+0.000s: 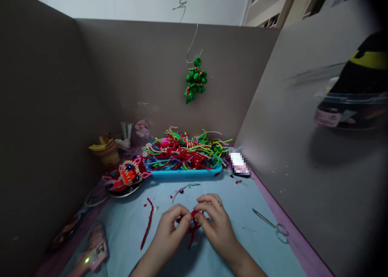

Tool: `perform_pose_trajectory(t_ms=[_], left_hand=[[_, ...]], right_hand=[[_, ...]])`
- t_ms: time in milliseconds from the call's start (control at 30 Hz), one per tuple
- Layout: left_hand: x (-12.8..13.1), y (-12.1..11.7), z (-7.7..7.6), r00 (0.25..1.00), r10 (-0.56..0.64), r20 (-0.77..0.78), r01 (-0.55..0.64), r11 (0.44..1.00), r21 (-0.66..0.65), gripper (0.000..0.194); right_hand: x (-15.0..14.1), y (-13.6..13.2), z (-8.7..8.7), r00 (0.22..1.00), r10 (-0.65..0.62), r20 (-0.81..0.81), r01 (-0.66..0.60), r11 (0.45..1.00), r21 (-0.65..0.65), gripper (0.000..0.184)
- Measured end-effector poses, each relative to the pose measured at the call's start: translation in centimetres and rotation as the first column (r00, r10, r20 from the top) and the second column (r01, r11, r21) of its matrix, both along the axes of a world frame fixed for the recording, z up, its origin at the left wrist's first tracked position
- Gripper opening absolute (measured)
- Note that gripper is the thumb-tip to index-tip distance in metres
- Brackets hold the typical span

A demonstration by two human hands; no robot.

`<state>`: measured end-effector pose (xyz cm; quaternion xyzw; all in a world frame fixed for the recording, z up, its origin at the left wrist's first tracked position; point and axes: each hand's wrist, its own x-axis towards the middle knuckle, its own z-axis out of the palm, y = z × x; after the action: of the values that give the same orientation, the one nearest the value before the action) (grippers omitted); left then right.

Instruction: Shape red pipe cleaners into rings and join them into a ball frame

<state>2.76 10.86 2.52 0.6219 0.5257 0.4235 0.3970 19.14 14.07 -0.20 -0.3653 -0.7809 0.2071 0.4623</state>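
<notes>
Red pipe cleaners (pixel 191 232), bent into a branching shape, are pinched between both hands over the blue table mat. My left hand (pixel 171 228) closes thumb and forefinger on their left side. From the right, my right hand (pixel 216 224) grips the same piece with thumb and fingertips, its other fingers curled above. The fingers partly hide the red piece. A loose red pipe cleaner (pixel 147 224) lies on the mat left of my left hand. Just beyond the hands is a pink and grey twisted strand (pixel 178 191) with a small dark bead.
A blue tray (pixel 186 173) heaped with colourful pipe cleaners stands at the back. Scissors (pixel 274 226) lie at right, a phone (pixel 239 163) at back right. At left are a pink glue gun (pixel 93 248) and a plate of finished pieces (pixel 127 178). A green ornament (pixel 196 81) hangs behind.
</notes>
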Motion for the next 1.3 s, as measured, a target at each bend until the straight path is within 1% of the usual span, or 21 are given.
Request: perform_pose_trajectory(t_ms=[100,267,433,500,533,567,600,633,667,700,733,767,800,833,867,900,967,1033,1100,1200,1300], left_hand=[[0.0,0.0,-0.1,1.000,-0.017,-0.004,0.017,1.000,-0.002,0.025],[0.0,0.1,-0.4,0.999,-0.038,0.001,0.038,0.999,-0.037,0.024],[0.1,0.2,-0.6,0.999,-0.048,0.011,0.048,0.998,-0.051,0.021],[0.0,0.3,-0.9,0.999,-0.035,0.023,0.036,0.998,-0.051,0.021],[-0.1,0.4,-1.1,0.999,-0.010,0.050,0.012,0.999,-0.053,0.021],[-0.3,0.5,-1.3,0.995,0.034,0.099,-0.028,0.998,-0.057,0.021],[-0.5,0.7,-1.6,0.981,0.091,0.170,-0.081,0.994,-0.069,0.021],[-0.7,0.9,-2.0,0.951,0.157,0.265,-0.137,0.986,-0.093,0.022],[-1.0,1.1,-2.2,0.899,0.221,0.377,-0.184,0.974,-0.134,0.023],[-1.2,1.4,-2.5,0.824,0.278,0.493,-0.209,0.959,-0.191,0.023],[-1.4,1.6,-2.7,0.731,0.326,0.599,-0.209,0.943,-0.259,0.023],[-1.5,1.9,-2.9,0.628,0.369,0.685,-0.186,0.926,-0.328,0.021],[-1.6,2.1,-3.0,0.528,0.411,0.743,-0.154,0.907,-0.392,0.018],[-1.5,2.3,-3.0,0.438,0.454,0.776,-0.130,0.886,-0.445,0.014],[-1.5,2.5,-3.0,0.370,0.490,0.789,-0.116,0.867,-0.484,0.011],[-1.3,2.6,-3.0,0.323,0.515,0.794,-0.112,0.854,-0.508,0.009],[-0.9,2.6,-3.0,0.278,0.522,0.806,-0.109,0.851,-0.513,0.010],[-0.4,2.5,-3.0,0.264,0.494,0.828,-0.088,0.868,-0.489,0.014],[0.1,2.2,-3.1,0.255,0.466,0.847,-0.043,0.881,-0.472,0.016],[0.6,2.0,-3.1,0.267,0.453,0.851,0.014,0.881,-0.473,0.014],[1.0,1.8,-3.0,0.282,0.453,0.845,0.016,0.879,-0.477,0.009]], right_hand=[[0.2,0.1,-0.1,0.999,0.015,0.035,-0.015,1.000,-0.002,0.012],[0.0,0.0,-0.1,0.993,0.092,0.073,-0.093,0.996,0.004,0.015],[-0.4,-0.2,-0.4,0.988,0.091,0.123,-0.090,0.996,-0.014,0.014],[-0.3,-0.1,-0.6,0.990,0.105,0.099,-0.102,0.994,-0.034,0.014],[-0.1,0.1,-0.7,0.993,0.103,0.061,-0.100,0.994,-0.045,0.014],[0.1,0.3,-0.8,0.996,0.085,0.004,-0.084,0.995,-0.060,0.014],[0.5,0.6,-1.1,0.996,0.047,-0.070,-0.052,0.995,-0.084,0.020],[0.8,1.0,-1.3,0.988,-0.010,-0.155,-0.010,0.992,-0.127,0.028],[1.2,1.5,-1.7,0.965,-0.087,-0.246,0.038,0.980,-0.195,0.036],[1.5,2.0,-2.0,0.927,-0.173,-0.334,0.076,0.955,-0.286,0.041],[1.8,2.5,-2.4,0.880,-0.251,-0.403,0.085,0.918,-0.387,0.044],[1.8,2.9,-2.7,0.841,-0.307,-0.446,0.062,0.872,-0.485,0.045],[1.7,3.2,-3.0,0.820,-0.332,-0.466,0.011,0.824,-0.567,0.046],[1.4,3.4,-3.3,0.820,-0.321,-0.475,-0.060,0.776,-0.628,0.046],[0.9,3.4,-3.4,0.830,-0.283,-0.481,-0.138,0.731,-0.668,0.047],[0.4,3.3,-3.5,0.839,-0.234,-0.492,-0.215,0.687,-0.694,0.047],[-0.8,2.8,-3.6,0.820,-0.183,-0.543,-0.338,0.610,-0.716,0.047],[-1.6,2.4,-3.6,0.771,-0.208,-0.602,-0.407,0.565,-0.717,0.046],[-1.9,2.2,-3.6,0.735,-0.254,-0.628,-0.426,0.547,-0.720,0.044],[-1.6,2.4,-3.6,0.705,-0.297,-0.644,-0.434,0.537,-0.723,0.042],[-1.2,2.5,-3.3,0.663,-0.311,-0.681,-0.481,0.521,-0.706,0.043]])
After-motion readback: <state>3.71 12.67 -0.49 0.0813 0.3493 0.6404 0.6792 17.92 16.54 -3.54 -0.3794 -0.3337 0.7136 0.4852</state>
